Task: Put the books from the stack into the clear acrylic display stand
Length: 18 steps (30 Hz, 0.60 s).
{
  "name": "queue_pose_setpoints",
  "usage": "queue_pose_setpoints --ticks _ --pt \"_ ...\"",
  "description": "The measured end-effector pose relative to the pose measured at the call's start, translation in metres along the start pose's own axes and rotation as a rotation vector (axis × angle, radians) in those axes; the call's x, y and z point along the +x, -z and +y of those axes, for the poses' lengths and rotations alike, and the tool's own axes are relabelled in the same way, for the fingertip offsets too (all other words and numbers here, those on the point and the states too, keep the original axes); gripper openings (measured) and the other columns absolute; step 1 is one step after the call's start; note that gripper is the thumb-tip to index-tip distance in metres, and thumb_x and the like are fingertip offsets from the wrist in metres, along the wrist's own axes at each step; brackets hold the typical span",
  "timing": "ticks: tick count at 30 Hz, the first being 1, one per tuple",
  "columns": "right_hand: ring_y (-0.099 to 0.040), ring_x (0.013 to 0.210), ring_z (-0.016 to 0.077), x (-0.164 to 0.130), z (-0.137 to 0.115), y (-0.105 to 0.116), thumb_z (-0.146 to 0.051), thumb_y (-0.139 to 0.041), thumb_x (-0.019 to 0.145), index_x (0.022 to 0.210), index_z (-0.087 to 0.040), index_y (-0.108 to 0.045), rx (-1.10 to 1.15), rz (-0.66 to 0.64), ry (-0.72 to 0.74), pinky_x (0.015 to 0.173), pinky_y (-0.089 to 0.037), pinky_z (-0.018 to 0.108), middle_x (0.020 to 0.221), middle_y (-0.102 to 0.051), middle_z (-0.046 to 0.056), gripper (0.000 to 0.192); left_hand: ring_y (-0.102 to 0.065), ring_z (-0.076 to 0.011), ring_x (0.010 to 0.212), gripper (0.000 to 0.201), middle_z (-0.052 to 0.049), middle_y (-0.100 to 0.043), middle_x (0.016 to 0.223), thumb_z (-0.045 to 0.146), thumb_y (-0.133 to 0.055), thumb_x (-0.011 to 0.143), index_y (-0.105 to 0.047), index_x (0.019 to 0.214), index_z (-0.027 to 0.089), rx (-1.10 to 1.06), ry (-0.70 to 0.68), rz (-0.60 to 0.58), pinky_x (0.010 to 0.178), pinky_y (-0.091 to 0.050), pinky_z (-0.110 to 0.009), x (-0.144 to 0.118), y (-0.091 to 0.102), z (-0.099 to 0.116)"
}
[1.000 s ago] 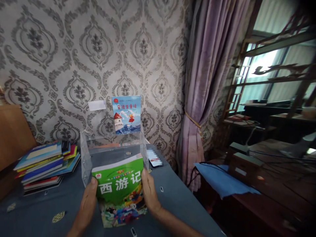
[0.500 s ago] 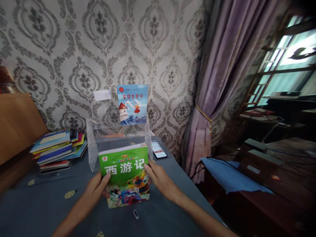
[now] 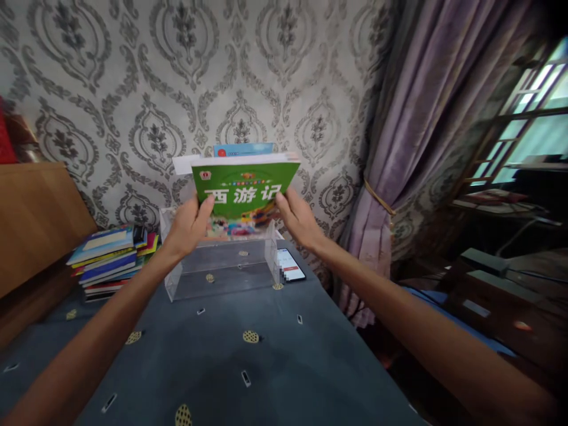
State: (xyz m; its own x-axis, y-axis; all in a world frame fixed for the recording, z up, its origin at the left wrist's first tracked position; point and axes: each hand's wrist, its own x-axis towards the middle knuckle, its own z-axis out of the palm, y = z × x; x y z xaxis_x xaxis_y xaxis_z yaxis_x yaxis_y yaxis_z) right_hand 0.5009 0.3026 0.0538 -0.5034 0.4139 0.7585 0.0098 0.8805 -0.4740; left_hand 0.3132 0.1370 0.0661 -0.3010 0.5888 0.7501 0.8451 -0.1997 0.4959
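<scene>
A green picture book [image 3: 246,177] with white Chinese characters is held up in front of the wall, its top edge tipped away from me. My left hand [image 3: 189,225] grips its left side, thumb on the cover. On the right side my right hand [image 3: 299,219] is closed on it in the same way. Below and behind the book stands a clear plastic rack [image 3: 222,269] on the table. A blue book [image 3: 243,149] stands upright at the back of the rack; only its top strip shows above the green one.
Several books lie stacked [image 3: 109,260] at the left. A phone [image 3: 290,265] rests beside the rack's right side. A white label [image 3: 184,164] sits near the wall. The dark patterned cloth [image 3: 284,367] covers the table; a purple curtain [image 3: 399,160] hangs at the right.
Both my hands have lifted the green book up and forward from the near side of the rack to above it. It now hides most of the blue book.
</scene>
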Motion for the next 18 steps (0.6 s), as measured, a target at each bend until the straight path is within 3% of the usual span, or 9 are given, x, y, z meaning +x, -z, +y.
queue_pose_setpoints --ticks 4,12,18 --pt "-0.061 0.102 0.0255 0.032 0.010 0.006 -0.057 -0.025 0.100 0.122 -0.020 -0.049 -0.030 0.108 0.166 0.092 -0.047 0.040 0.110 -0.064 0.011 0.049 -0.068 -0.0213 0.088 0.060 -0.011 -0.064 0.111 0.064 -0.035 0.097 -0.051 0.131 0.017 -0.014 -0.168 0.071 0.068 -0.060 -0.030 0.031 -0.010 -0.012" --pt "-0.064 0.092 0.0248 0.032 0.051 -0.008 -0.054 -0.025 0.100 0.123 -0.020 -0.048 0.002 -0.028 0.100 0.085 -0.050 0.039 0.104 -0.066 0.009 0.047 -0.068 -0.0179 0.073 0.056 -0.011 -0.067 0.112 0.058 -0.035 0.099 -0.052 0.130 0.016 -0.016 -0.043 -0.024 0.061 -0.060 -0.029 0.026 -0.031 -0.037" --pt "-0.064 0.088 0.0219 0.034 0.061 -0.009 -0.048 -0.028 0.102 0.118 -0.018 -0.049 0.001 -0.092 0.072 0.082 -0.050 0.035 0.104 -0.064 0.008 0.040 -0.065 -0.0143 0.060 0.052 -0.011 -0.068 0.112 0.057 -0.040 0.098 -0.055 0.129 0.017 -0.052 0.031 -0.047 0.053 -0.057 -0.026 0.034 -0.037 -0.046"
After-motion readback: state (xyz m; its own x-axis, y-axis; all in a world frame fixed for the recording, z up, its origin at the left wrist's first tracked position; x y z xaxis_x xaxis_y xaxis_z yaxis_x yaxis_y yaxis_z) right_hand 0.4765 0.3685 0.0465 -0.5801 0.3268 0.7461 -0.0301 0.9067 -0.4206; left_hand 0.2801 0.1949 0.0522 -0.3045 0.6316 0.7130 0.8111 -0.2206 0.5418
